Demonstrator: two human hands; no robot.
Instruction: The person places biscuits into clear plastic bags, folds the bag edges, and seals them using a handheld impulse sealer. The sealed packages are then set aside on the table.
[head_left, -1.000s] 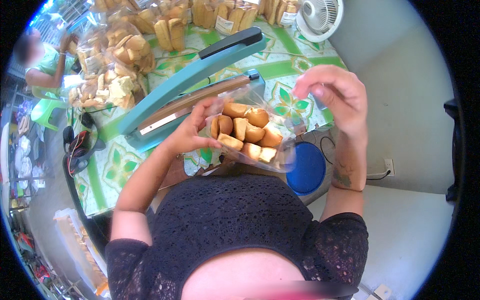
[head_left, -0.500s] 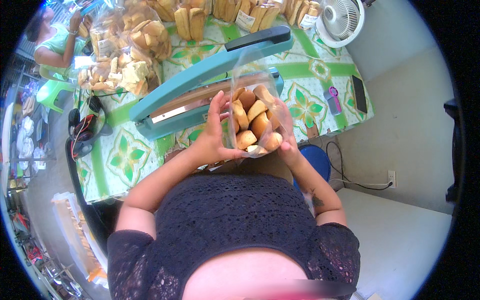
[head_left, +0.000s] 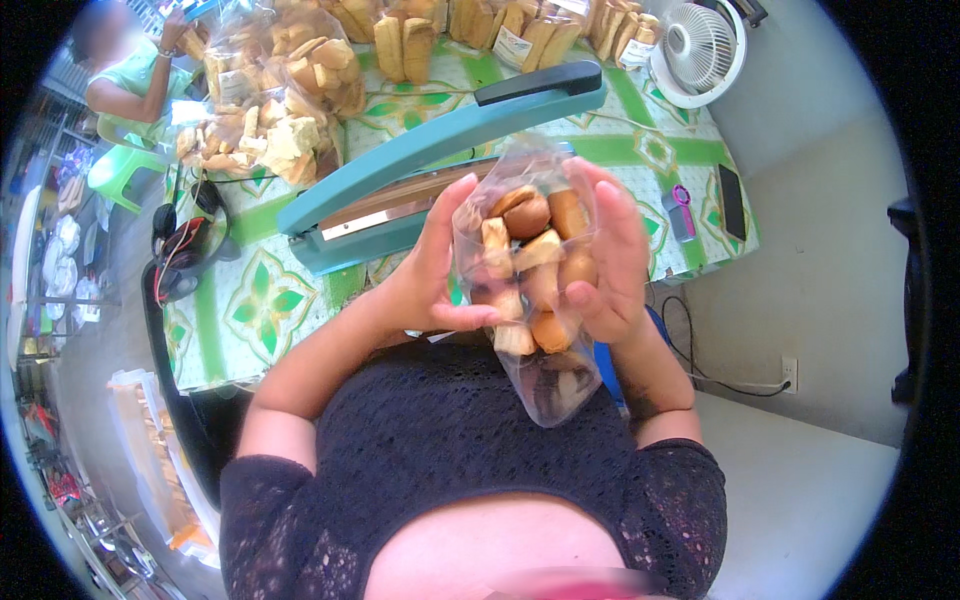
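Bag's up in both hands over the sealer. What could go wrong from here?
1. The clear bag of biscuits is gripped only at its sides by the left hand and right hand; its bottom hangs unsupported, so it may slip.
2. The biscuits sit packed high near the mouth, so pieces might spill out or get caught in the seam.
3. The heat sealer has its arm raised, close to the fingers.

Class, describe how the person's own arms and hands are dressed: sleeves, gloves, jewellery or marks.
Both forearms are bare. The left hand and right hand wear no gloves; no rings or watch show. Short black lace sleeves cover only the upper arms. A dark mark, perhaps a tattoo, shows on the right forearm.
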